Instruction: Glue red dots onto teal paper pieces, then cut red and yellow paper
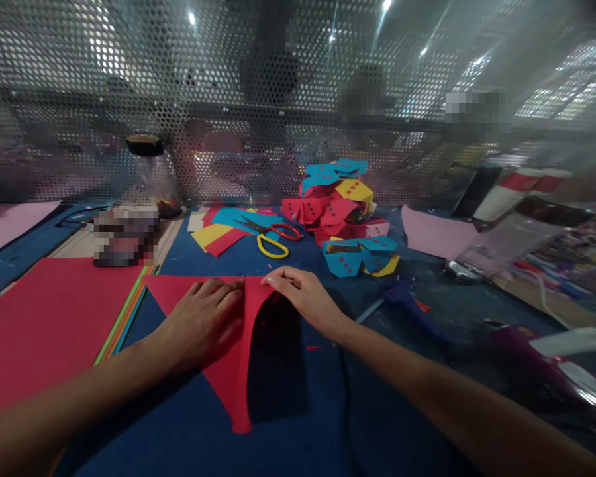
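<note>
A red sheet of paper [223, 371] lies folded to a triangle on the blue table, its point toward me. My left hand [208, 315] rests flat on its left half with the fingers stretched out. At the upper right corner my right hand [300, 291] pinches the paper's edge between thumb and fingers. That right part is lifted and curls over, casting a dark shadow on the table. Just beyond the hands lie scissors [273, 245] with one red and one yellow handle, partly on cut pieces of coloured paper [218, 238].
Folded paper shapes with dots [328, 205] are piled behind my right hand. A stack of coloured paper [54, 318] lies at left, near a phone [124, 238] and a jar [153, 175]. At right are a blue glue gun [412, 301] and a clear container [506, 238].
</note>
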Demonstrator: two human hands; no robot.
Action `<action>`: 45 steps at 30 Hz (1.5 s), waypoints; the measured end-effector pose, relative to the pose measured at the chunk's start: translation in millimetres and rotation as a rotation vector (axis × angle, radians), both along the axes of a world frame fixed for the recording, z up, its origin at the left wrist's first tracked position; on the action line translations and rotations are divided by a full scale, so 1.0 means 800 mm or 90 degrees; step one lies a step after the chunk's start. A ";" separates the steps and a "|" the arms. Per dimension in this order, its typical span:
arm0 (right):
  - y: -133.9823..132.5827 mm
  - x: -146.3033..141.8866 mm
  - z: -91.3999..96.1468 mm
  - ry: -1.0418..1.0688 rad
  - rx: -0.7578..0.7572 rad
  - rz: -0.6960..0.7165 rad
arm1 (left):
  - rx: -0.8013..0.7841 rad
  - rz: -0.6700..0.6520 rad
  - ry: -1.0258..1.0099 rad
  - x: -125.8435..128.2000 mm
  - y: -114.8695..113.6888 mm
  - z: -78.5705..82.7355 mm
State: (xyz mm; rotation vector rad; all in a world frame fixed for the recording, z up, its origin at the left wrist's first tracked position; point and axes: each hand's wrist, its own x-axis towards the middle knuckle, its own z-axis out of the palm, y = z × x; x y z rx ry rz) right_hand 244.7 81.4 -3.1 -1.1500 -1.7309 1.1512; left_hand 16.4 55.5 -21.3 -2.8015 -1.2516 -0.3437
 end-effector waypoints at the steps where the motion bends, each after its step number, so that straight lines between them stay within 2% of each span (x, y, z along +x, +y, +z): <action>1: 0.001 0.000 -0.002 -0.007 0.003 -0.018 | 0.002 0.000 -0.002 0.000 0.000 0.001; 6: 0.008 0.001 -0.012 -0.052 0.009 -0.057 | -0.013 -0.004 -0.001 0.001 0.000 0.003; 17: 0.003 0.001 -0.012 -0.203 0.094 -0.025 | -0.019 0.008 0.015 0.000 0.000 0.002; 26: 0.000 0.003 -0.008 -0.147 0.078 -0.023 | -0.021 0.004 0.026 -0.003 -0.002 0.001; 31: -0.008 0.002 -0.001 -0.102 0.048 0.028 | -0.023 0.014 0.030 -0.004 -0.003 -0.001; 45: -0.011 -0.001 0.002 -0.277 0.027 0.014 | -0.042 0.017 0.029 -0.004 -0.004 0.001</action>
